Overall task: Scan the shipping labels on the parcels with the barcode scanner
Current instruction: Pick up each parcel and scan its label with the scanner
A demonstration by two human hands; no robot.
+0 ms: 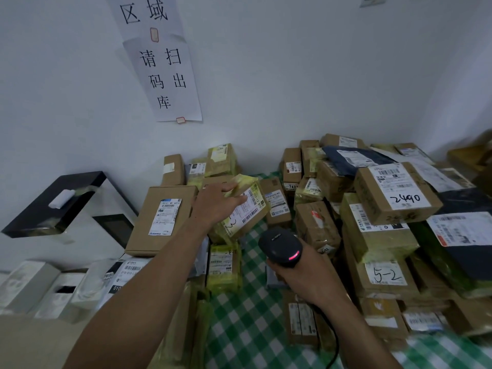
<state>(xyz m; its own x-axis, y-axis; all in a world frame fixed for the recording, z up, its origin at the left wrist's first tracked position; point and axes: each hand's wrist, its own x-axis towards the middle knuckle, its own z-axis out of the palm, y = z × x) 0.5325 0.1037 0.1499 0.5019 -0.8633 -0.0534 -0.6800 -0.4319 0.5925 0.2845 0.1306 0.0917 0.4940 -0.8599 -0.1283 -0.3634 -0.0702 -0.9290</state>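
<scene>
Left hand (pixel 213 206) gripping yellow-taped cardboard parcel (pixel 241 209), white shipping label (pixel 249 207) part-covered by fingers, right hand (pixel 306 278) clasping rounded black barcode scanner (pixel 281 246), handle hidden, green checked tablecloth (pixel 247 315).

Green-white checked tablecloth (pixel 247 310) across near middle. Two paper signs (pixel 170 75) with black characters stuck on white wall (pixel 292 75), far left. Black-topped stand (pixel 80 182) at left, white boxes (pixel 26 286) near-left below it.
</scene>
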